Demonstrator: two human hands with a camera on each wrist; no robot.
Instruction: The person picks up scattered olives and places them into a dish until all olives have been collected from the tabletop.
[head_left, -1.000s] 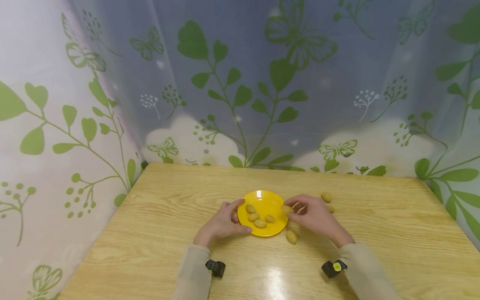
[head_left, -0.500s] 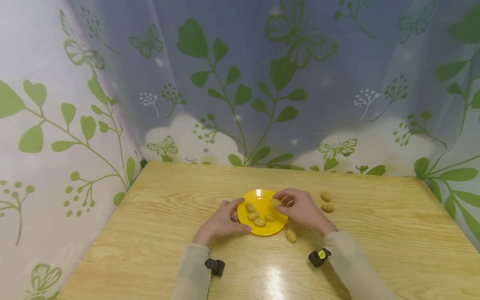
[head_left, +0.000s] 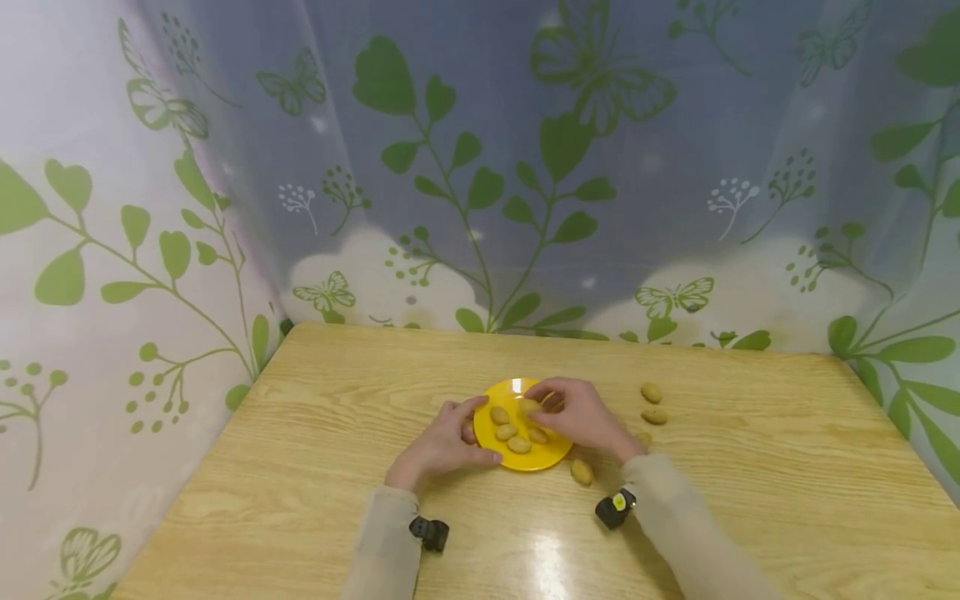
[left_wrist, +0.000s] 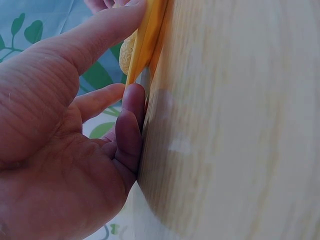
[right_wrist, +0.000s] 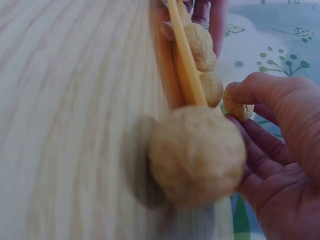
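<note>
A yellow plate (head_left: 551,455) lies on the table with several small, wrinkled, light-brown potatoes (head_left: 519,445) on it. At its left rim my left hand (head_left: 442,447) grips the edge, thumb on the near side; the left wrist view shows the thumb over the plate (left_wrist: 151,32) and other fingers at its edge. My right hand (head_left: 583,414) pinches one potato (right_wrist: 239,107) between thumb and fingers, above the plate's right part. In the right wrist view that potato is apart from the ones on the plate.
One loose potato (head_left: 582,472) lies close to the plate's lower right edge. Farther right are two more, a rounder potato (head_left: 651,392) and a longer potato (head_left: 654,416); another is partly hidden behind the right wrist. A patterned curtain (head_left: 450,250) hangs behind the wooden table (head_left: 360,375).
My right hand has moved left from the plate's right rim to over the plate, carrying the pinched potato. My left hand stays at the rim.
</note>
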